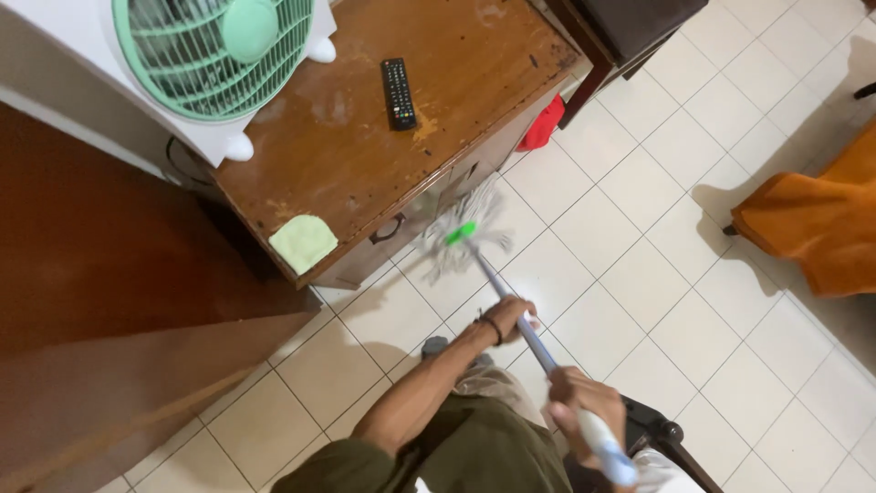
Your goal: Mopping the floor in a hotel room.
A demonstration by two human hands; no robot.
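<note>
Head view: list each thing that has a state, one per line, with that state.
Left hand: closed around the mop handle, lower down.
Right hand: gripping the handle's upper end.
Mop: head on the tiled floor by the wooden cabinet, blurred.
Wooden cabinet: drawer shut.
Fan: blades look sharp, apparently not spinning.
Remote: lying flat, buttons up.
Green cloth: flat at the cabinet's corner.

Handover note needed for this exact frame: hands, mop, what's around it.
Left hand: closed on the mop handle, lower down the shaft.
Right hand: closed on the handle's upper end.
Mop head: on the white tile floor, against the front of the wooden cabinet.
On the cabinet: remote, green fan, green cloth.
Cleaned and uncleaned tiles cannot be told apart.
</note>
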